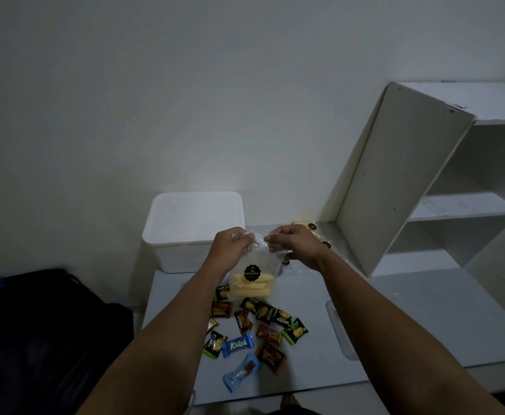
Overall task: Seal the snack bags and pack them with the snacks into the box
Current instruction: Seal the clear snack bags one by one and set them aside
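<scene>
The clear plastic snack bag of pale yellow sticks [252, 275] hangs upright above the grey bench [395, 310], its mouth running left to right between both hands: left hand [230, 245] and right hand [293, 242] fingers each pinch the top edge. One white plastic box [194, 229] stands just behind; about fourteen wrapped snacks [263, 327] lie below

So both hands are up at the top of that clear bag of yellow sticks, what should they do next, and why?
Probably press the mouth closed along its width. The left hand and right hand each pinch a top corner of the snack bag, held up over the table, and the white box behind looks empty, so sealing comes before packing.
</scene>
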`<state>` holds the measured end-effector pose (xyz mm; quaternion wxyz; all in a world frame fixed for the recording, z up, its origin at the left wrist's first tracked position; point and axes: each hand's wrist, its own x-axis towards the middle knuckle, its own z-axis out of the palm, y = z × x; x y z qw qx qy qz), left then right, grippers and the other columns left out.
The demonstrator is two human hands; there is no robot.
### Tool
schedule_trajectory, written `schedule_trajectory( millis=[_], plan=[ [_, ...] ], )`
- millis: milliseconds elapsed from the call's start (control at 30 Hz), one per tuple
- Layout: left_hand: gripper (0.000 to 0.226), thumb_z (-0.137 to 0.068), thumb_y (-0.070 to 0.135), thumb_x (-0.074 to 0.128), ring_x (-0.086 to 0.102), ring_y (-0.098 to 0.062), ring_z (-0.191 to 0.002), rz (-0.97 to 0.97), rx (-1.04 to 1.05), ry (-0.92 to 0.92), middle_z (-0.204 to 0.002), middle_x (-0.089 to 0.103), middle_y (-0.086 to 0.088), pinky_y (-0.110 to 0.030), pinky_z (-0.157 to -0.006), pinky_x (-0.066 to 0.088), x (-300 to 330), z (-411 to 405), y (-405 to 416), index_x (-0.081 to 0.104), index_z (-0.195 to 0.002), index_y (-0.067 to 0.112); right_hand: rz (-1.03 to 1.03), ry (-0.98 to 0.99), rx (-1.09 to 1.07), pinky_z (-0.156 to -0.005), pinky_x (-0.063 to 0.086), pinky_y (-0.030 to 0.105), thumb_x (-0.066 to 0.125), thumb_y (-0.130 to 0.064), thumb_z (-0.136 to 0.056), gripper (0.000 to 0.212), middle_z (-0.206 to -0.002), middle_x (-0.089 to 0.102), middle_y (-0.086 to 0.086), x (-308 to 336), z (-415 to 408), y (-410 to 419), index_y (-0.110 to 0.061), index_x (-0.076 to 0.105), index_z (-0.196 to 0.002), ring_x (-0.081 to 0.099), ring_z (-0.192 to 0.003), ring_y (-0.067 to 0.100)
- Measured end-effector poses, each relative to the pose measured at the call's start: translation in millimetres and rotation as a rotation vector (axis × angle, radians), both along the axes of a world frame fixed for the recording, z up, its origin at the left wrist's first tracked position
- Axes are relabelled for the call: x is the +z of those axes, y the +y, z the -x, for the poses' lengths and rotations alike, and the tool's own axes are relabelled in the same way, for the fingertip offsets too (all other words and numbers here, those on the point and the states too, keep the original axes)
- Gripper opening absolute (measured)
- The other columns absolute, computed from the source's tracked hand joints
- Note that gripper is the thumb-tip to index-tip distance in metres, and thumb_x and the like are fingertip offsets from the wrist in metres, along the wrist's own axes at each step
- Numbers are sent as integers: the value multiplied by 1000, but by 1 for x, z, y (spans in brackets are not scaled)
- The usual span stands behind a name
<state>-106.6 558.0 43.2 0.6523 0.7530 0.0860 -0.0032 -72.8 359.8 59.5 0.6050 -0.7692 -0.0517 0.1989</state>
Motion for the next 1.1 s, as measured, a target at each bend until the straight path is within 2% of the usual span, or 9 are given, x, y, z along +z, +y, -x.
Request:
schedule_trajectory(
  millis=[67, 167, 300, 400, 500, 633, 733, 900, 1100],
  plan=[
    [19, -94, 18, 68, 65, -10, -69, 13, 16, -6, -84, 75, -8, -16, -66, 53, 0, -1, 2, 75, -96, 1, -38, 22, -30, -78, 52, 37, 73, -23, -93, 22, -96, 78, 9, -2, 1, -1, -4, 76, -103, 75, -86, 17],
    [19, -94, 20, 69, 68, -11, -74, 44, 14, -8, -94, 78, -13, -27, -79, 57, -2, -1, 4, 75, -96, 3, -91, 23, -54, -77, 56, 34, 70, -18, -96, 13, -94, 76, 10, -1, 2, -3, -6, 74, -98, 73, -85, 17],
    [20, -87, 25, 77, 70, -9, -73, 103, 30, 3, -92, 79, -9, -24, -76, 57, -4, 1, 2, 78, -96, 7, -86, -5, -57, -84, 52, 39, 72, -20, -94, 10, -87, 74, 5, -3, 2, -2, -14, 72, -87, 71, -84, 15],
    [17, -83, 25, 81, 69, -11, -76, 104, 40, 1, -92, 79, -10, -27, -79, 55, -4, 1, 1, 80, -94, 11, -75, -33, -72, -87, 55, 43, 75, -24, -92, 15, -90, 78, 6, -4, 3, -2, -9, 76, -93, 73, -86, 18],
    [13, -85, 25, 78, 65, -12, -76, 98, 57, -2, -92, 79, -11, -28, -77, 52, -3, -1, 3, 80, -87, 12, -144, -15, -112, -85, 54, 41, 73, -24, -93, 25, -100, 79, 9, -4, 5, -1, -1, 73, -103, 75, -92, 21],
    [15, -87, 24, 77, 64, -12, -77, 145, 75, 15, -92, 79, -7, -25, -76, 53, -3, -3, 6, 79, -90, 9, -212, -20, -139, -85, 52, 39, 69, -19, -96, 9, -96, 77, 8, -7, 7, -2, -10, 68, -95, 75, -92, 21],
    [19, -89, 23, 74, 68, -12, -78, 178, 80, 17, -94, 79, -8, -24, -75, 56, -3, -1, 3, 77, -99, 7, -215, -58, -185, -83, 51, 39, 67, -15, -98, 9, -90, 74, 6, -7, 6, 1, -12, 65, -89, 74, -85, 18],
    [16, -98, 18, 61, 72, -17, -88, 227, 105, 5, -95, 79, -7, -35, -85, 59, -4, -2, 5, 74, -101, 7, -257, -61, -296, -88, 53, 42, 68, -17, -96, 8, -90, 75, 6, -9, 3, -4, -12, 69, -91, 74, -86, 23],
    [15, -100, 16, 58, 71, -17, -86, 223, 95, 3, -95, 78, -9, -35, -86, 57, 2, -1, 1, 72, -95, 11, -240, -49, -252, -85, 55, 39, 74, -20, -93, 9, -90, 77, 7, -10, 5, 2, -11, 75, -94, 74, -89, 23]
  ],
)
